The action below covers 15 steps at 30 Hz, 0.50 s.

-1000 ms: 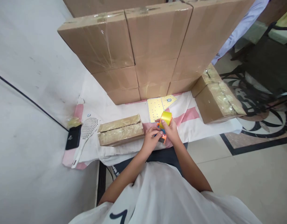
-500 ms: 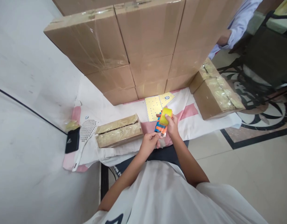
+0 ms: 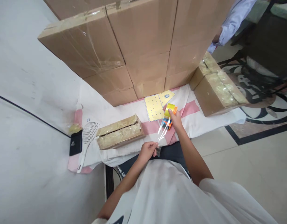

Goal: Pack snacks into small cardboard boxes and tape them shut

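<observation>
Head view
Right hand (image 3: pixel 175 117): raised over the counter, its grip closed around a tape dispenser (image 3: pixel 169 115) that carries a yellow roll on an orange and blue frame.
Left hand (image 3: pixel 148 150): nearer the body at the counter's front edge, fingers pinched shut on the free end of the tape (image 3: pixel 162 132).
Tape: a clear strip stretched tight on a slant between the two hands, running from the dispenser down to the left fingertips.
Small box (image 3: pixel 120 132): lies flat on the cloth, left of both hands, its top wrapped in shiny tape; apart from the left hand.
Cloth (image 3: pixel 187 119): white with pink stripes, spread over the counter (image 3: pixel 109 186), whose dark edge shows below it.
Yellow sheet (image 3: pixel 154 107): dotted, flat on the cloth just behind the dispenser, at the foot of the stack.
Stack (image 3: pixel 138 46): large taped cartons piled like a wall at the back.
Right box (image 3: pixel 218 90): another taped carton at the cloth's right end, well apart from the hands.
Skimmer (image 3: pixel 86 140): white, perforated, lying at the left end of the cloth.
Phone (image 3: pixel 75 143): dark, just left of the skimmer.
Sleeve (image 3: pixel 232 21): another person's pale sleeve shows at the upper right, behind the stack.
</observation>
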Motion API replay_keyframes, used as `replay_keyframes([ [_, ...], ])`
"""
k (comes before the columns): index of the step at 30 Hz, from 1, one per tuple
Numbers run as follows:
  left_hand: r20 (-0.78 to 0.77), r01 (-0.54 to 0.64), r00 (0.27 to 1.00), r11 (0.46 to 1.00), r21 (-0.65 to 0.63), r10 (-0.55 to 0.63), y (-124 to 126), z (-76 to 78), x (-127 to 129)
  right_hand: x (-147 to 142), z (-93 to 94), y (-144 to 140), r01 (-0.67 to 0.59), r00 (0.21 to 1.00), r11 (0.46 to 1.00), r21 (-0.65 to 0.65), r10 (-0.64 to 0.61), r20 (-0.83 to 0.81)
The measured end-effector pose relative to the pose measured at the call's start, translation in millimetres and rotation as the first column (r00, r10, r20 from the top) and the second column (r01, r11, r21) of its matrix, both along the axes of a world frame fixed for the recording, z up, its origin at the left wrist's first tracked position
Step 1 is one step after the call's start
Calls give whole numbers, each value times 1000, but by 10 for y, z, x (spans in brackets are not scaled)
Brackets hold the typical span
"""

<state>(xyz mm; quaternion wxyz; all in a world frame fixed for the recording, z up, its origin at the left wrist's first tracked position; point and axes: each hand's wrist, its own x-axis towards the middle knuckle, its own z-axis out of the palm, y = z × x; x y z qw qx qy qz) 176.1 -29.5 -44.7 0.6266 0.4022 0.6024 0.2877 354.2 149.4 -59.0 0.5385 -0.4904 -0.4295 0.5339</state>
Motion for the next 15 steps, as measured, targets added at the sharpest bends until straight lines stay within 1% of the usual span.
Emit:
replay_keyframes([
  [2, 25, 24, 999, 1000, -14, -24, 3, -2, 25, -23, 7, -32, -62, 998, 998, 0, 62, -7],
  [4, 34, 37, 999, 999, -17, -37, -5, -14, 47, -34, 36, -52, -83, 996, 997, -2, 83, -45],
  [7, 32, 48, 998, 999, -14, -47, -34, -40, 57, -75, 157, -106, -36, 993, 999, -4, 36, -110],
  [10, 11, 45, 999, 999, -5, -45, -44, -16, 50, -189, 367, -217, 9, 977, 999, -38, -17, -212],
  [11, -18, 27, 999, 999, 18, -27, -38, 12, 47, -234, 445, -265, 13, 964, 998, -57, -28, -263],
  [13, -128, -15, 991, 992, 124, 31, -17, 88, 35, -295, 596, -366, 7, 935, 995, -96, -41, -352],
  [14, -196, -21, 979, 981, 195, 60, -11, 127, 23, -293, 667, -417, 0, 929, 994, -113, -42, -369],
  [15, -271, -15, 958, 964, 265, 89, -14, 160, 2, -260, 735, -469, -1, 939, 993, -114, -38, -342],
])
